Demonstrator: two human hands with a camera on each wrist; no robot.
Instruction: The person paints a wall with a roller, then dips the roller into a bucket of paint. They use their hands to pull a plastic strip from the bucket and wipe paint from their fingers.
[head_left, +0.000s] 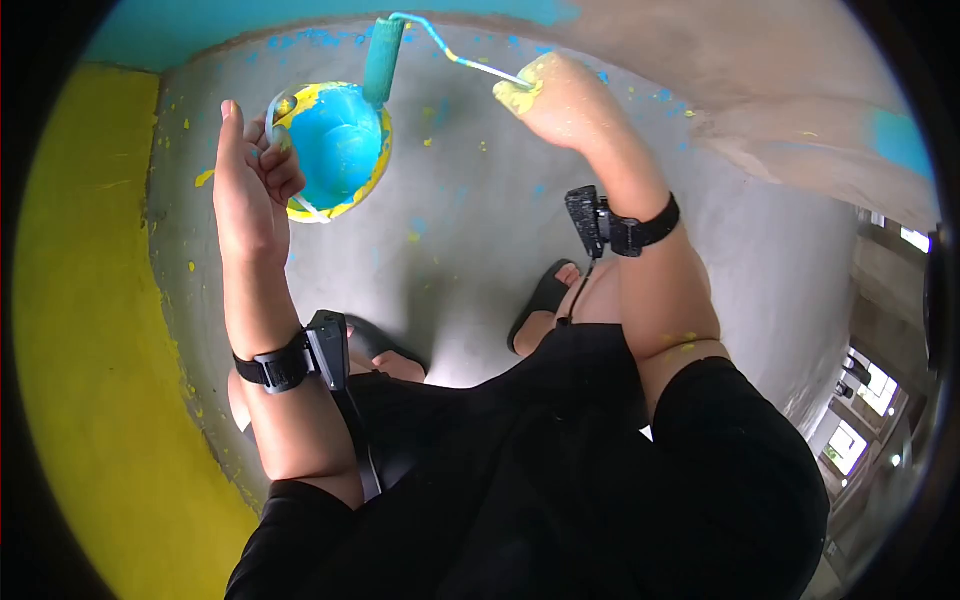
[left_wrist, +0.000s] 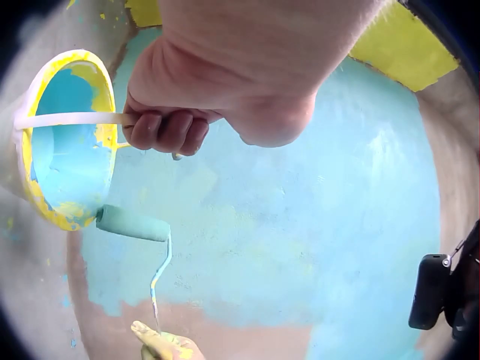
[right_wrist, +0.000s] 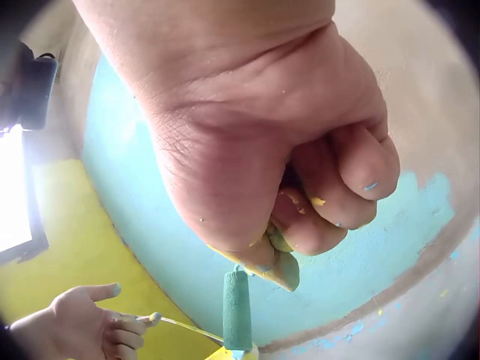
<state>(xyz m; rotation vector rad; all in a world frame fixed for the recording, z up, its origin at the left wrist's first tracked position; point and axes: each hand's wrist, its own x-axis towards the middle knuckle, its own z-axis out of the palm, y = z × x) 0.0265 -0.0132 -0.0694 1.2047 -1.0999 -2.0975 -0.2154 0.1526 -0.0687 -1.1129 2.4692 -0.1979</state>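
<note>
My left hand (head_left: 250, 190) has its fingers curled round the white handle (left_wrist: 71, 119) of a bucket (left_wrist: 107, 79), with the thumb sticking up. Bright blue paint (head_left: 335, 150) coats the inside of the bucket, and yellow paint covers its rim. In the right hand (head_left: 570, 105) I grip a paint roller by its grip end, mostly hidden in the fist. Its thin bent metal rod leads to a teal roller sleeve (head_left: 381, 65), which stands right at the bucket's rim in the head view. Yellow paint smears the right thumb and fingers (right_wrist: 304, 225).
A wall (left_wrist: 262, 225) bears a broad light blue painted area with brown bare patches along its bottom. To the left is a yellow wall (head_left: 90, 300). The grey floor (head_left: 450, 200) is spattered with blue and yellow paint. My sandalled feet stand below.
</note>
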